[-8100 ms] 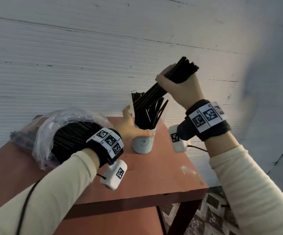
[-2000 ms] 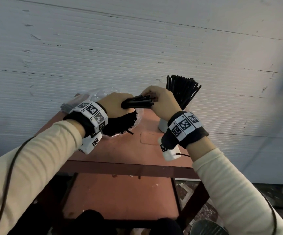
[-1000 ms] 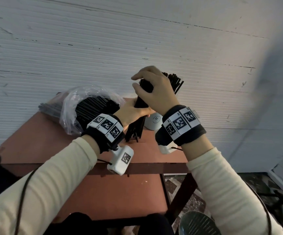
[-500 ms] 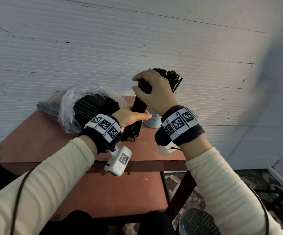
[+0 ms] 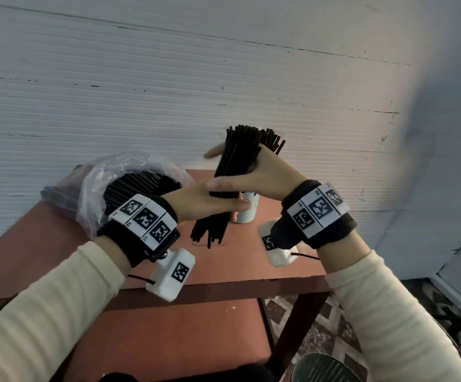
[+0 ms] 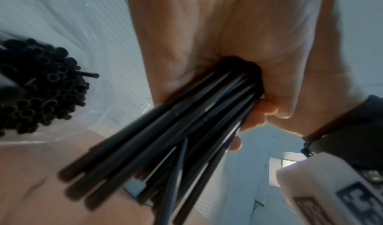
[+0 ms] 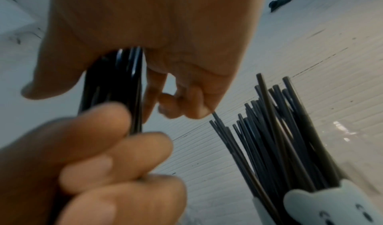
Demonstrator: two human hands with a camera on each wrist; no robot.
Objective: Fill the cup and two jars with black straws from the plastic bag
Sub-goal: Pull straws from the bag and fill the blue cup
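Note:
Both hands hold one bundle of black straws nearly upright over the red-brown table. My left hand grips its lower part, with the bottom ends fanning out just above the tabletop. Higher up, my right hand wraps the bundle, thumb in front and fingers behind. The left wrist view shows the bundle running out of the fist. Right behind the hands stands the white cup, packed with straws. At the left lies the clear plastic bag, open end towards me, full of straws.
A ribbed white wall rises directly behind the table. The table's front edge is near my wrists, with a lower shelf beneath. Patterned floor and a round ribbed object lie at the lower right.
The bundle went from lying across between my hands to standing upright. In the last half second my right hand slid off its top to the side, baring the upper straw ends.

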